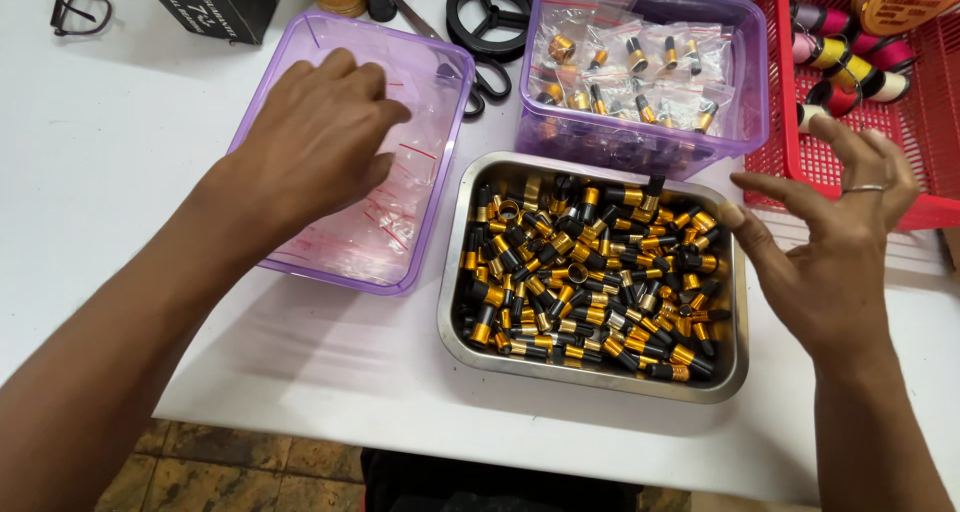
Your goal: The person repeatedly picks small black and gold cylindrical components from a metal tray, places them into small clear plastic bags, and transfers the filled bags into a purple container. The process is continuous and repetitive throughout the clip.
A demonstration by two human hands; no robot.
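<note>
Your left hand (pixel 315 137) reaches, fingers curled, into the purple plastic tub (pixel 435 187) of clear red-striped bags (pixel 385 222); your right hand (pixel 835 237) hovers, fingers spread and empty, beside the steel tray (pixel 590 377) of black-and-gold ferrules (pixel 590 272).

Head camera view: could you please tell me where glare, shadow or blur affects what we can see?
In the head view, light glares off the steel tray's rim and the clear bags in the left purple tub; the left hand throws a soft shadow onto the white table; the right hand is slightly motion-blurred at its fingers; the small black-and-gold parts stay sharp.
</note>
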